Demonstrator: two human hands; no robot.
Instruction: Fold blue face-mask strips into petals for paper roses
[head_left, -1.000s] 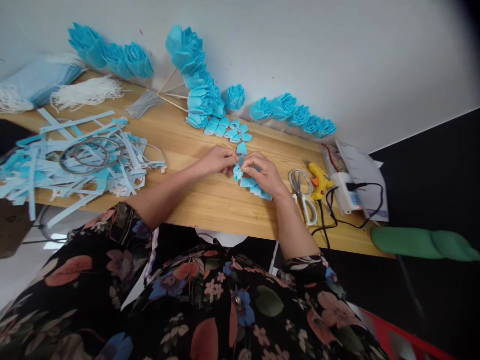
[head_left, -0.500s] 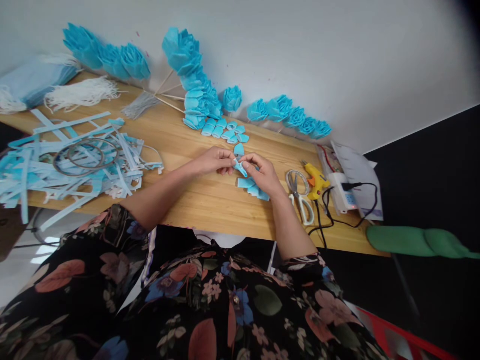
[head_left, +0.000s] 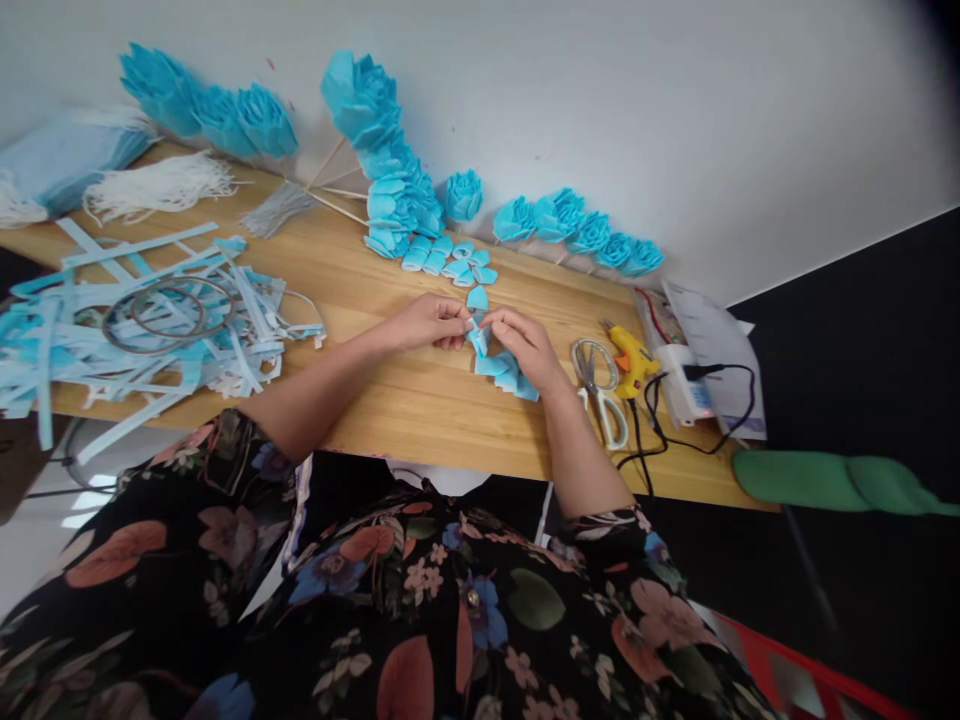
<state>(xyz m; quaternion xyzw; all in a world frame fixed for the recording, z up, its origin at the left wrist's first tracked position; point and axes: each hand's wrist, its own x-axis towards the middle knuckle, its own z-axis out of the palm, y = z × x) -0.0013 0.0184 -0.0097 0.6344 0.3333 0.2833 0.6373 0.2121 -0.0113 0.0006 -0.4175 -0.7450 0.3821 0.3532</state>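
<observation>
A small light-blue fabric piece (head_left: 478,340), with a pale inner side showing, is between my two hands over the table. My left hand (head_left: 437,322) pinches its left edge between thumb and forefinger, the other fingers curled. My right hand (head_left: 525,345) is closed, its fingertips at the upper right edge of the piece; the exact grip is partly hidden. Under and beside my right hand lie several flat blue fabric pieces (head_left: 499,370). Just beyond my fingers is a single blue petal (head_left: 477,298), and past it several curled blue petals (head_left: 448,260).
Blue fabric flowers (head_left: 390,190) on sticks line the wall. Scissors (head_left: 598,385), a yellow glue gun (head_left: 632,362) and a white power strip (head_left: 686,385) lie right. Fabric strips (head_left: 150,320) with wire coils, white cords (head_left: 161,187) and thin wires (head_left: 277,208) lie left.
The fabric piece has turned in my fingers and shows more of its pale side. My right thumb and forefinger have shifted slightly; my left hand stays almost in place.
</observation>
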